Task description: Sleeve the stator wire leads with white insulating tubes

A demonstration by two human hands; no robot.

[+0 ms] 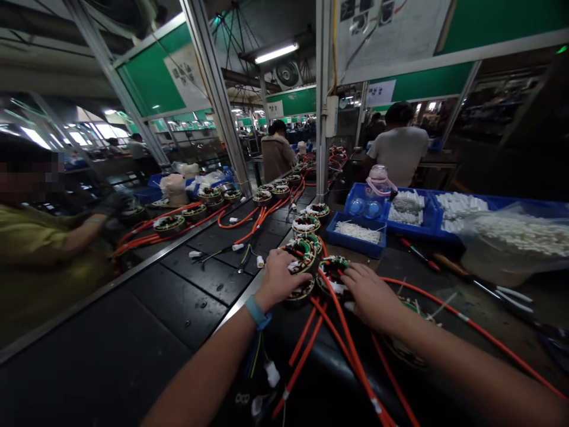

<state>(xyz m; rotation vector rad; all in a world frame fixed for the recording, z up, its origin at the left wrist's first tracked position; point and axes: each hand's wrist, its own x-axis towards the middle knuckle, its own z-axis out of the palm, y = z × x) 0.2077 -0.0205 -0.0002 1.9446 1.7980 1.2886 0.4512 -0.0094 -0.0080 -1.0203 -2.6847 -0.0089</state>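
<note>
wound ring (307, 252) lies at mid-table under the left hand, over or against another ring, and i cannot tell whether it is stacked.

from the far left, a co-worker (40, 255) leans in across the line, behind a silver rail (146, 262) that bounds the black belt (164, 314). that belt gives the most room for moving. its nearer metal edge (240, 301) runs close by the left wrist; a ring pushed leftward could tip over it. loose white connectors (272, 374) dangle below and could snag there.

the left hand (280, 276) has thumb and fingers apart across the ring; whether they clamp it, i cannot tell. just beside it, the right hand (368, 290) lies on a neighbouring ring (331, 267), fingers close together, tips partly lost in the windings, so their hold cannot be told.

red cables (359, 369) cross between the forearms; a sideways pull might drag both rings or strain a lead.

rightward, room is tighter: a blue tray (355, 243) stands just beyond, then pliers (507, 302) and a bag of white pieces (520, 237), where a swinging cable or elbow could catch.
</note>
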